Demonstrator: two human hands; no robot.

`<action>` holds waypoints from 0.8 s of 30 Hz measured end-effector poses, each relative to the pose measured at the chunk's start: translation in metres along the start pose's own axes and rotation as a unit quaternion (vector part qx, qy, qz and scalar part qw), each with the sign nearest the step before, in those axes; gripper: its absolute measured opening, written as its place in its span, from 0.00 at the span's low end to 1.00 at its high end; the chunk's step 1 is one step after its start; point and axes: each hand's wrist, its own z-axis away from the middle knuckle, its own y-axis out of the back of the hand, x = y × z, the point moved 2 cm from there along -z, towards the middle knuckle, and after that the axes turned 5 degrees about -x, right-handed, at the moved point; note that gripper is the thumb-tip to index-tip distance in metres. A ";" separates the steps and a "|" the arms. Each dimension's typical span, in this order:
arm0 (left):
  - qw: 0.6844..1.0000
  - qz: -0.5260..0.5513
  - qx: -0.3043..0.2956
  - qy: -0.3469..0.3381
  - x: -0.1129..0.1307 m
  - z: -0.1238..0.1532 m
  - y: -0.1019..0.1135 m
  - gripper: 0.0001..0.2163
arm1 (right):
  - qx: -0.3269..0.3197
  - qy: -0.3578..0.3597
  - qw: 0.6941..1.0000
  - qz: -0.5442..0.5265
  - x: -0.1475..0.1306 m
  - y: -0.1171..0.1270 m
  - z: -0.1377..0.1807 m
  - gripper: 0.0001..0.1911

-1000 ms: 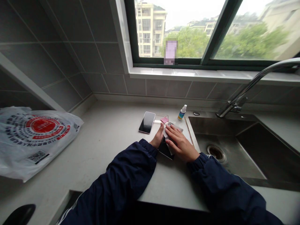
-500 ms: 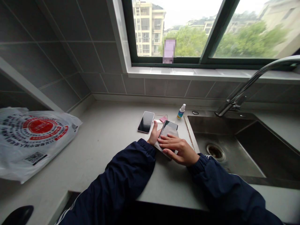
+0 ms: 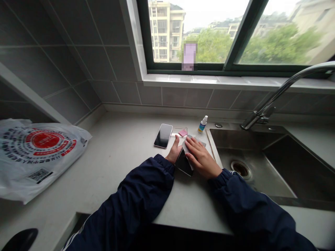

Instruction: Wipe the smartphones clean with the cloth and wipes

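Down at the counter's front edge, right by the sink, the left hand had the dark phone pinned at its left side, thumb standing up along the edge and the fingers tucked out of sight behind it. The right hand lay across the top, fingers close together and pressed flat onto a white cloth folded over the phone's upper half. Only the lower end of the glass showed below that cloth, angled across the counter; whether the phone touched the stone or hung just above it, the view couldn't settle.

Just beyond the hands, a second phone lay face up, its black screen catching the light, close to the left thumb. To its right sat a clear plastic sheet with a small pink packet on it, almost touching the cloth. Further along the back of the counter stood a small spray bottle — upright, white cap, blue-and-yellow label — beside the sink and not far from the steel faucet.

Away at the counter's left end, well apart from all of this, a white plastic bag with a red circular print lay slumped against the tiled wall. Both navy sleeves ran in from the front edge.
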 end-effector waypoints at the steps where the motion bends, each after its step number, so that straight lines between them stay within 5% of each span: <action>1: 1.000 -0.009 -0.003 -0.001 0.000 0.000 -0.001 0.43 | -0.005 -0.010 1.000 0.007 0.002 -0.001 0.000 0.31; 11: 1.000 -0.002 -0.018 0.003 0.001 0.001 0.000 0.43 | -0.013 0.000 1.000 0.026 0.004 -0.001 0.001 0.32; 24: 1.000 -0.004 0.002 0.014 0.004 0.003 0.007 0.46 | -0.019 0.169 0.982 -0.083 -0.028 0.010 0.008 0.16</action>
